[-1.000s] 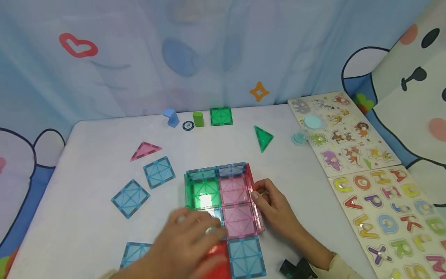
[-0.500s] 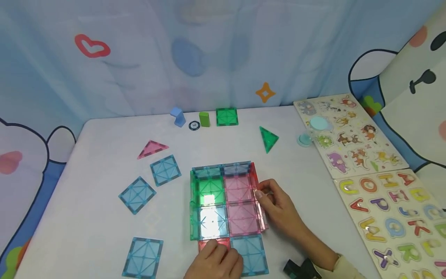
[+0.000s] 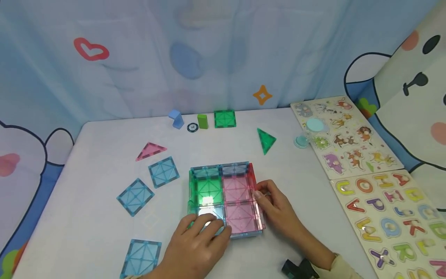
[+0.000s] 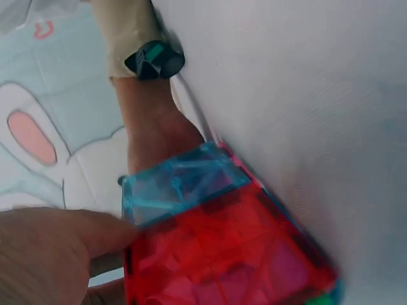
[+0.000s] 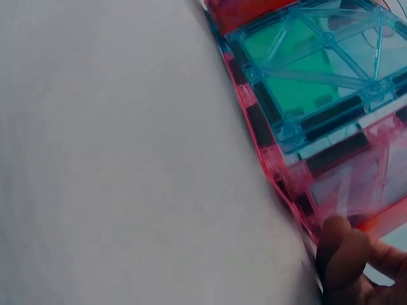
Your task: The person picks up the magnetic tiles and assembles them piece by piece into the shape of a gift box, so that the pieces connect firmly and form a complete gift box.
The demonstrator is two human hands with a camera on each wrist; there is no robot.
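A low open box of see-through magnetic tiles (image 3: 240, 190) stands mid-table, with green, pink and light blue squares as its floor. On the near side, a red magnetic tile (image 4: 222, 248) and a blue tile (image 4: 181, 181) stand upright as a wall. My left hand (image 3: 198, 246) grips the red tile at its upper edge, fingers reaching over into the box and thumb on the outside. At the right wall, thumb and fingers of my right hand (image 3: 278, 207) pinch a pink magnetic tile (image 5: 369, 159) near where it meets a red one (image 3: 251, 174).
Loose blue square tiles (image 3: 135, 197) and a pink triangle (image 3: 150, 150) lie to the left. Behind the box are a green square (image 3: 225, 119), a green triangle (image 3: 266, 140) and small blocks (image 3: 202, 121). Animal (image 3: 345, 131) and letter (image 3: 390, 217) puzzle boards line the right side.
The red and blue tiles that lay flat in front of the box now stand up as its near wall. My left hand has moved forward with them; my right hand has stayed at the right wall.
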